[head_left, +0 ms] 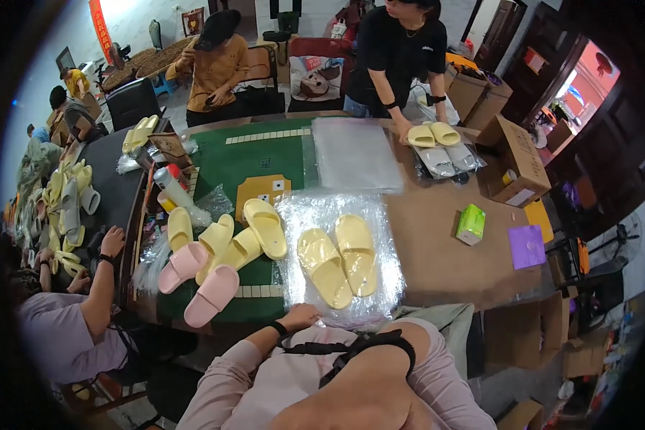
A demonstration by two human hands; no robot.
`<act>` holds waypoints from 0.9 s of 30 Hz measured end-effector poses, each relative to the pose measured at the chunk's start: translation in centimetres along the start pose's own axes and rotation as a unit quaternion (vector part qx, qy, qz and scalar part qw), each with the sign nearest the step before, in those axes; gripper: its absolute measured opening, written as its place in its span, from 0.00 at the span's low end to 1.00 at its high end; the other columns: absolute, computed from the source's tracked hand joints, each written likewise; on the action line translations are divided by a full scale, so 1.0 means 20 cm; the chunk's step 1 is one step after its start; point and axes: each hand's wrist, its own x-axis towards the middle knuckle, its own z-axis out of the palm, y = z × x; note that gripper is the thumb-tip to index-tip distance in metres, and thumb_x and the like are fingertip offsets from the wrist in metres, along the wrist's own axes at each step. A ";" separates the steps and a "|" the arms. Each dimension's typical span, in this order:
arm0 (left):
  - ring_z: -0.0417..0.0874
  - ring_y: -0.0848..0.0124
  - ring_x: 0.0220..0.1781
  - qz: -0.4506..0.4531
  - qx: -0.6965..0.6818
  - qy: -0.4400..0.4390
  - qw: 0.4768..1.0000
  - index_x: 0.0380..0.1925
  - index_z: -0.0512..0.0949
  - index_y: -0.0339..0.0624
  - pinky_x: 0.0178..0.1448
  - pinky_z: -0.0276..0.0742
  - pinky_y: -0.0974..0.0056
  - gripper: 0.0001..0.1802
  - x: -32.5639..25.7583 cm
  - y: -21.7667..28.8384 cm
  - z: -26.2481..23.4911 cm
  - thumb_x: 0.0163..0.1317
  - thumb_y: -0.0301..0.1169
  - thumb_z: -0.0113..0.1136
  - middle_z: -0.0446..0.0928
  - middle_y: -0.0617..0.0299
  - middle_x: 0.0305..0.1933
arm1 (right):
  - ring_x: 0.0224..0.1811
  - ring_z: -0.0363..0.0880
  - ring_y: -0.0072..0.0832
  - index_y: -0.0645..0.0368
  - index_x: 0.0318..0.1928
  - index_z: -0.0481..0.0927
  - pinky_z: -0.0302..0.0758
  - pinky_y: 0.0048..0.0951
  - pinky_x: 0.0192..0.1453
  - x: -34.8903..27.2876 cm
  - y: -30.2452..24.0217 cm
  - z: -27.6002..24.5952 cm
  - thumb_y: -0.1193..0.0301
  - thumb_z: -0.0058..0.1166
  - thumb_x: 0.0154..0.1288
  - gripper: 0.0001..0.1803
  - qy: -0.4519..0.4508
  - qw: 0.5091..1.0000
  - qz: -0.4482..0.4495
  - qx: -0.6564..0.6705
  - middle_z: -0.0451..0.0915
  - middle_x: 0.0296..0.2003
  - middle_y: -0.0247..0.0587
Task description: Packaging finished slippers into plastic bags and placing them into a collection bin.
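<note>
My left hand (pixel 300 316) is at the table's near edge, fingers curled, by the lower left corner of a clear plastic bag (pixel 388 285). Whether it grips the bag's edge is hard to see. A pair of pale yellow slippers (pixel 356 252) lies side by side at the bag; I cannot tell if they are inside or on top. Left of them lie several loose yellow slippers (pixel 264 228) and two pink slippers (pixel 213 295), partly overlapping. My right sleeve (pixel 441 380) shows at the lower edge, but the right hand is not seen.
Flat clear bags (pixel 355 154) are stacked at the far middle. A green box (pixel 470 223), a purple packet (pixel 526 247) and an open carton (pixel 517 161) stand right. Across the table, a person (pixel 398 68) handles bagged slippers (pixel 437 154). Another person (pixel 75 330) sits left.
</note>
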 end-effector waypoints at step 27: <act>0.76 0.55 0.44 -0.048 0.001 -0.002 0.999 0.36 0.80 0.50 0.48 0.69 0.52 0.15 0.02 0.02 0.00 0.55 0.39 0.46 0.77 0.54 0.38 | 0.29 0.74 0.39 0.67 0.34 0.76 0.73 0.32 0.32 0.01 0.08 0.06 0.75 0.50 0.61 0.07 0.131 0.976 -0.117 -0.132 0.77 0.33 0.55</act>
